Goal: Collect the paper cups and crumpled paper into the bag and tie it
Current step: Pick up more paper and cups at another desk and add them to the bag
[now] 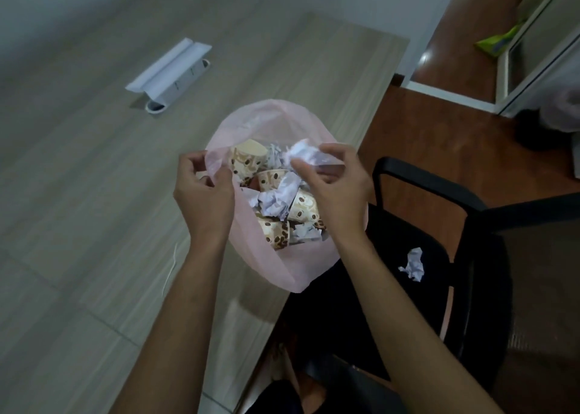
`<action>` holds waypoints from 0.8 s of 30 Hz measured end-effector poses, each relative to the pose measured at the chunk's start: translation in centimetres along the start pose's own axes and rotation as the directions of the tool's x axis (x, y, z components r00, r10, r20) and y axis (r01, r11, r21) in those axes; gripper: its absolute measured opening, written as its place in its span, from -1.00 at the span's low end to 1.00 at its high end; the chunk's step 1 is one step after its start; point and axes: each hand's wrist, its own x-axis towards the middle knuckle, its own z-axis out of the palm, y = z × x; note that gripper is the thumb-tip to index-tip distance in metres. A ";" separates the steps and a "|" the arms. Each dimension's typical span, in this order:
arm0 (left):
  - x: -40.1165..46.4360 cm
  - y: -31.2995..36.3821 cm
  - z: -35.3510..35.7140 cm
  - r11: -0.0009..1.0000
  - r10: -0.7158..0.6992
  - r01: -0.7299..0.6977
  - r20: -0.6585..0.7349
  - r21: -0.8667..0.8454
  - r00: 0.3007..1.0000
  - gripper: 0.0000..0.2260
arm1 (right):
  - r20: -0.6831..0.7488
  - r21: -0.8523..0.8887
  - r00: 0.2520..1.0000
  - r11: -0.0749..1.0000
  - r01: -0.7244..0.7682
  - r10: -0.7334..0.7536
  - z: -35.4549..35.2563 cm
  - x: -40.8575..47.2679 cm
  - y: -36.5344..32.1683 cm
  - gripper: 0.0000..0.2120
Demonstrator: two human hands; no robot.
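Note:
A thin pink plastic bag (276, 266) stands open at the table's right edge. Inside lie several paper cups (303, 209) printed with coffee beans, mixed with crumpled white paper (273, 202). My left hand (204, 191) pinches the bag's left rim. My right hand (337, 181) pinches the right rim, and a crumpled white paper ball (303, 154) sits right at its fingertips over the bag's mouth. One more crumpled paper (413, 264) lies on the black chair seat to the right.
The wooden table (94, 194) carries a white cable-port cover (168, 70), flipped open, at the back left. A black office chair (439, 225) stands to the right of the table. Beyond it is a brown floor, with a white-framed door (533, 52) at the top right.

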 end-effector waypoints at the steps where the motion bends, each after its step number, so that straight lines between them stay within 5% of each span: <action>1: -0.1 0.0 0.2 1.000 -0.003 0.003 0.013 -0.001 1.000 -0.89 | 0.128 -0.059 0.990 0.997 -0.057 0.064 1.0 0.7 0.2 -0.51; 4: -0.6 -0.3 0.9 1.000 -0.023 0.023 0.062 0.003 0.998 -0.89 | 0.380 -0.251 0.905 0.963 -0.095 0.188 2.6 1.6 1.6 -0.50; 7: -1.2 -0.7 1.7 0.999 -0.047 0.045 0.117 0.018 0.992 -0.90 | 0.357 -0.196 0.917 0.974 -0.112 0.178 1.7 0.4 2.6 -0.67; 10: -1.8 -0.8 2.7 0.999 -0.047 0.043 0.148 0.030 0.988 -0.88 | 0.186 -0.171 0.968 0.975 -0.140 0.171 -0.8 -0.3 3.1 -0.88; 14: -2.6 -0.7 4.6 0.999 -0.037 0.030 0.196 0.037 0.980 -0.87 | -0.165 -0.172 0.980 0.975 -0.143 0.115 -5.4 0.0 4.0 -0.74; 19: -3.7 -1.1 7.2 0.998 -0.038 0.025 0.230 0.060 0.972 -0.86 | -0.467 -0.096 0.838 0.927 -0.364 0.281 -9.6 0.7 10.4 -0.64; 24: -4.4 -2.7 9.9 0.998 -0.020 0.005 0.236 0.062 0.971 -0.86 | -0.435 -0.232 0.714 0.697 -0.678 0.549 -11.5 0.0 22.5 -0.65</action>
